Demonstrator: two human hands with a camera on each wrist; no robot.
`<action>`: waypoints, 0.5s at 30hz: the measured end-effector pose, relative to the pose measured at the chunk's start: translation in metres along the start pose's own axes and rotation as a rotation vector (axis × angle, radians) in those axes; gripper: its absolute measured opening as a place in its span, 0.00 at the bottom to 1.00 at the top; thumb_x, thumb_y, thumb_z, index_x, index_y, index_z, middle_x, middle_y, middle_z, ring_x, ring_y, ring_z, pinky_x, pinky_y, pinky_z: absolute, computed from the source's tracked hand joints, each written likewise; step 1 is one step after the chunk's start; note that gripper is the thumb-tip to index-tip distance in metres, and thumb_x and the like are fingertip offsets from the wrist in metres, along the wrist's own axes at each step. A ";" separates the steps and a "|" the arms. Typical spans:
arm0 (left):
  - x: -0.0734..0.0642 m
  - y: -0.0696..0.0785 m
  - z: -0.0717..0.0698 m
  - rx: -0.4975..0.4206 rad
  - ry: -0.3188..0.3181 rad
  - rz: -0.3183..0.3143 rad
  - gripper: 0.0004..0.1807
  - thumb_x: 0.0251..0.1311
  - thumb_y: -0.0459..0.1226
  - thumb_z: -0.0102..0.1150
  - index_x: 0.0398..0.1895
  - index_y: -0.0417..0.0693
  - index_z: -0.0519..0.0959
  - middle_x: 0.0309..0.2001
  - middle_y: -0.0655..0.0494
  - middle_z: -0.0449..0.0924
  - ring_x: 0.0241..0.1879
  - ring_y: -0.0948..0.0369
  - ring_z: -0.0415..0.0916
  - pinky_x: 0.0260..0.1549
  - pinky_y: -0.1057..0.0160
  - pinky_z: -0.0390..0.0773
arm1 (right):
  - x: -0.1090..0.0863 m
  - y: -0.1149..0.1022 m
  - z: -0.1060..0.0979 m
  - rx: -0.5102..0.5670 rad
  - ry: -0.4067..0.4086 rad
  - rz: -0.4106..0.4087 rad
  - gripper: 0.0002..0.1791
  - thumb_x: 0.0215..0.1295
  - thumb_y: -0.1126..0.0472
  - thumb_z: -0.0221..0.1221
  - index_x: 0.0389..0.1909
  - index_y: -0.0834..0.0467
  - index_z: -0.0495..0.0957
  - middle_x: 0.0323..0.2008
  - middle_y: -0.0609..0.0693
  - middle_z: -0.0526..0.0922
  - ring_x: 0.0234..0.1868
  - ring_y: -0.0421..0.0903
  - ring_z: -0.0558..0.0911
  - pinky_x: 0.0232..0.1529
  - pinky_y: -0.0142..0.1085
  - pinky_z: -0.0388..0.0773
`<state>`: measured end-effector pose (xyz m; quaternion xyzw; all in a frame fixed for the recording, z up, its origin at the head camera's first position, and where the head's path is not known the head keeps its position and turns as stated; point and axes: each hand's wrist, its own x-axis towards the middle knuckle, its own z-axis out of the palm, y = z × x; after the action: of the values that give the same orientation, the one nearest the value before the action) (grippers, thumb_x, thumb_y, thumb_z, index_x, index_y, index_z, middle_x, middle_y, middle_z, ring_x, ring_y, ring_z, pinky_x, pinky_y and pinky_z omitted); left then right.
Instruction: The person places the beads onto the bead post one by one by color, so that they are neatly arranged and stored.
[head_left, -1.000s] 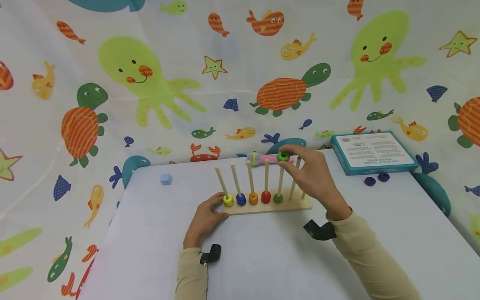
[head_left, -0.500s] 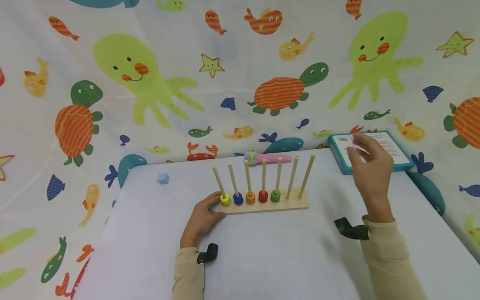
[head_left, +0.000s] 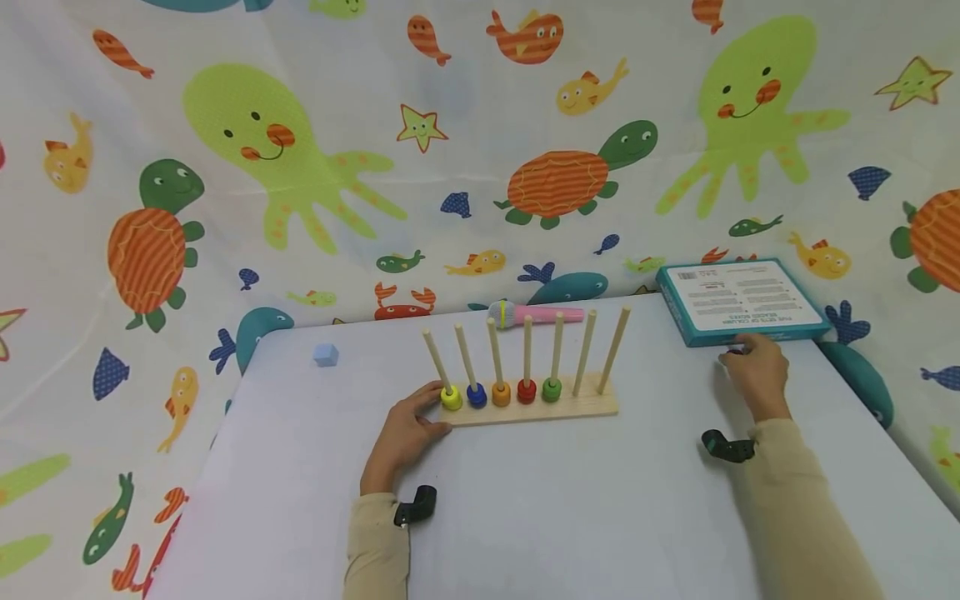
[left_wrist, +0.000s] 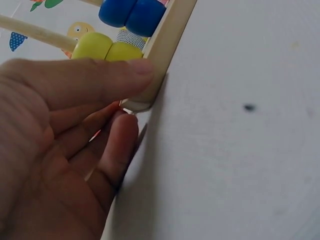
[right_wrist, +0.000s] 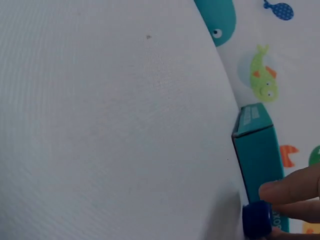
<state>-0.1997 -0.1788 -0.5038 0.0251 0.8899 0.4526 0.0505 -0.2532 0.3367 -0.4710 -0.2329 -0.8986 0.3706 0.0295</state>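
Observation:
A wooden peg board (head_left: 592,407) with upright pegs stands mid-table. Yellow (head_left: 451,398), blue (head_left: 476,396), orange (head_left: 501,394), red (head_left: 527,392) and green (head_left: 551,389) beads sit low on separate pegs; the two rightmost pegs are bare. My left hand (head_left: 405,433) grips the board's left end, its thumb and fingers on either side of the base in the left wrist view. At the right, my right hand (head_left: 761,379) pinches a dark blue bead (right_wrist: 256,219) beside the box's front edge. No second dark bead shows; the hand covers that spot.
A teal box (head_left: 682,321) with a white printed label lies at the back right. Behind the board is a pink toy microphone (head_left: 543,315). A light blue cube (head_left: 326,356) sits back left. A sea-animal printed cloth (head_left: 465,75) hangs behind the table.
My right hand has left the pegs, moved right and come down at the dark beads by the box. The green bead it held now sits on its peg. My left hand stays put.

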 end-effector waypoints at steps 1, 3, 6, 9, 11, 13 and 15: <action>0.000 0.001 0.000 -0.001 0.001 -0.003 0.32 0.53 0.30 0.73 0.65 0.44 0.79 0.72 0.56 0.71 0.31 0.61 0.73 0.36 0.61 0.74 | 0.002 0.000 0.001 -0.012 0.002 -0.005 0.29 0.67 0.66 0.56 0.66 0.77 0.67 0.61 0.76 0.70 0.58 0.69 0.70 0.53 0.57 0.70; 0.000 0.001 0.000 0.000 0.000 -0.004 0.32 0.53 0.30 0.73 0.65 0.44 0.79 0.72 0.56 0.71 0.32 0.61 0.73 0.37 0.61 0.74 | 0.003 0.001 0.003 -0.016 0.013 -0.011 0.27 0.66 0.68 0.56 0.63 0.78 0.70 0.59 0.76 0.72 0.57 0.69 0.70 0.53 0.58 0.70; 0.000 0.002 -0.001 -0.001 0.000 -0.003 0.33 0.53 0.30 0.73 0.65 0.44 0.79 0.72 0.56 0.71 0.34 0.61 0.73 0.37 0.61 0.74 | 0.003 0.003 0.005 -0.013 0.024 -0.021 0.24 0.65 0.69 0.55 0.60 0.78 0.72 0.57 0.75 0.74 0.58 0.70 0.69 0.56 0.60 0.68; 0.000 0.001 0.000 0.002 0.003 -0.011 0.33 0.53 0.30 0.73 0.66 0.45 0.79 0.72 0.56 0.70 0.34 0.60 0.73 0.38 0.60 0.74 | -0.002 0.001 0.003 -0.005 0.031 -0.047 0.23 0.67 0.67 0.55 0.58 0.78 0.74 0.55 0.74 0.76 0.55 0.68 0.71 0.48 0.54 0.71; 0.000 0.001 -0.001 0.001 0.005 -0.019 0.33 0.53 0.30 0.74 0.66 0.45 0.79 0.72 0.56 0.70 0.34 0.60 0.73 0.38 0.60 0.74 | -0.010 -0.005 0.000 0.007 0.030 -0.074 0.23 0.70 0.64 0.56 0.60 0.77 0.74 0.55 0.74 0.76 0.54 0.67 0.73 0.42 0.48 0.72; -0.001 0.001 -0.001 0.003 0.005 -0.021 0.33 0.53 0.30 0.74 0.66 0.45 0.79 0.72 0.56 0.70 0.35 0.60 0.73 0.38 0.60 0.74 | -0.022 -0.018 -0.007 0.034 0.037 -0.091 0.25 0.74 0.60 0.55 0.63 0.74 0.72 0.57 0.72 0.76 0.53 0.66 0.77 0.39 0.40 0.72; -0.001 0.001 -0.001 0.001 0.001 -0.020 0.33 0.54 0.30 0.73 0.66 0.45 0.79 0.73 0.57 0.70 0.36 0.60 0.74 0.39 0.60 0.74 | -0.040 -0.040 -0.018 0.083 0.056 -0.113 0.27 0.77 0.57 0.55 0.68 0.70 0.70 0.61 0.70 0.75 0.56 0.64 0.78 0.44 0.38 0.78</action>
<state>-0.1992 -0.1791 -0.5020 0.0160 0.8903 0.4517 0.0547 -0.2297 0.3063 -0.4260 -0.1909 -0.8929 0.3988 0.0852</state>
